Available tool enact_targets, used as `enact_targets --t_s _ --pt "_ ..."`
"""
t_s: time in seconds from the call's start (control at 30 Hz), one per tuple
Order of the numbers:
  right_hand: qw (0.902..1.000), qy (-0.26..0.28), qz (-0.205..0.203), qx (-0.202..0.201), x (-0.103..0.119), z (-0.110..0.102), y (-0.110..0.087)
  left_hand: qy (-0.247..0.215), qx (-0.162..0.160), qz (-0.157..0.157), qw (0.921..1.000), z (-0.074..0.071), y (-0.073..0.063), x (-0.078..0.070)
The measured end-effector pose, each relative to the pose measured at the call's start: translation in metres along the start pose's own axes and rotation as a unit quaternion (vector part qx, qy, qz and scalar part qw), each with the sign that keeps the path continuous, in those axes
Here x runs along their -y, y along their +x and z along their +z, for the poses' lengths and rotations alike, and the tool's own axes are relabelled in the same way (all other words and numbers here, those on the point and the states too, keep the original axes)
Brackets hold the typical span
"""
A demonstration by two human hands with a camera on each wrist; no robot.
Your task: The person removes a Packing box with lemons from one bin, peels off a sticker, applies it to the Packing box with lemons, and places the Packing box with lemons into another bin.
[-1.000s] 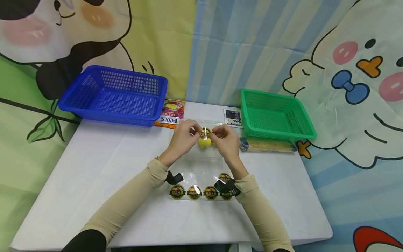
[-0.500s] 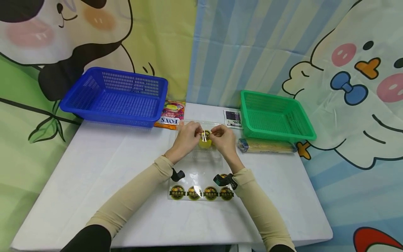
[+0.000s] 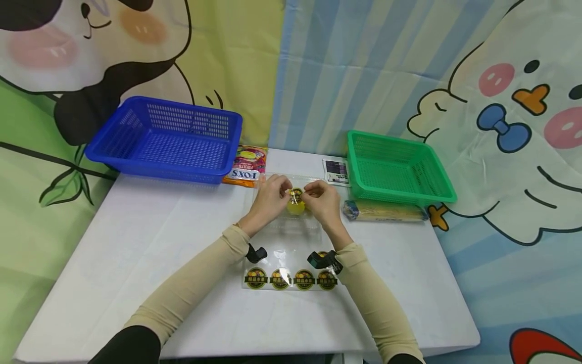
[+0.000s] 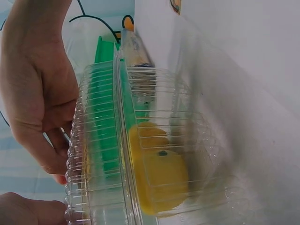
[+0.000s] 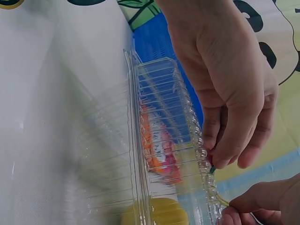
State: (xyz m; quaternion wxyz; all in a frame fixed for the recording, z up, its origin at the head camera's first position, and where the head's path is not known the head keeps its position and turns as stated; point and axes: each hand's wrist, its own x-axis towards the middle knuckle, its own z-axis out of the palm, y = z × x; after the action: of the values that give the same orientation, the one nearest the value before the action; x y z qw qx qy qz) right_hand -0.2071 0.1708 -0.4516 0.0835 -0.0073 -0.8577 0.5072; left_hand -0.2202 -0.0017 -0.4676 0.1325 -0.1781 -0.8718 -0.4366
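Observation:
A clear plastic clamshell box [image 4: 101,140] stands closed on the table. Yellow fruit [image 4: 164,176] with a small green stem mark shows through its ribbed wall. Over the lid, a round black-and-gold sticker [image 3: 295,195] spans the gap between both hands. My left hand [image 3: 270,197] pinches its left edge with thumb and fingertips. At the opposite edge my right hand [image 3: 324,201] pinches it too; a thin pale rim [image 5: 221,200] shows by that thumb. Whether the sticker touches the lid, I cannot tell. Nearer me lies a transparent sticker sheet [image 3: 291,279] with several matching round stickers.
Behind on the left is a blue basket [image 3: 182,174], beside an orange Fox's candy bag [image 3: 245,166]. A green basket [image 3: 402,194] stands at back right, with a long yellowish packet [image 3: 386,210] before it. A small black-and-white packet [image 3: 336,171] lies beside it.
Over the last second both hands have shifted slightly while pinching the sticker, which has come a little lower in view. During the last half second almost nothing has moved.

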Motion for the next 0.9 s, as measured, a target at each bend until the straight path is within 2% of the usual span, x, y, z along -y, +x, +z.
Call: enact_targets --t_s 0.13,0.27,0.53,0.77,0.9 --pt "1.0 0.006 0.004 0.002 0.0 0.0 0.0 -0.02 -0.001 -0.002 0.9998 -0.002 0.002 0.001" --pt "1.0 0.004 0.005 0.0 0.0 0.0 0.001 -0.019 -0.002 0.001 0.9998 -0.004 0.003 0.0" --pt "0.9995 -0.03 -0.005 -0.001 -0.005 0.004 0.003 0.012 0.003 0.008 0.9999 0.0 0.004 0.005" --pt "0.9971 -0.075 -0.015 0.0 -0.005 0.008 0.003 0.04 0.027 0.006 0.9988 -0.002 0.004 0.004" --pt "0.9955 -0.093 -0.014 0.0 -0.005 0.01 0.003 0.045 0.035 0.016 0.9982 -0.001 0.003 0.005"
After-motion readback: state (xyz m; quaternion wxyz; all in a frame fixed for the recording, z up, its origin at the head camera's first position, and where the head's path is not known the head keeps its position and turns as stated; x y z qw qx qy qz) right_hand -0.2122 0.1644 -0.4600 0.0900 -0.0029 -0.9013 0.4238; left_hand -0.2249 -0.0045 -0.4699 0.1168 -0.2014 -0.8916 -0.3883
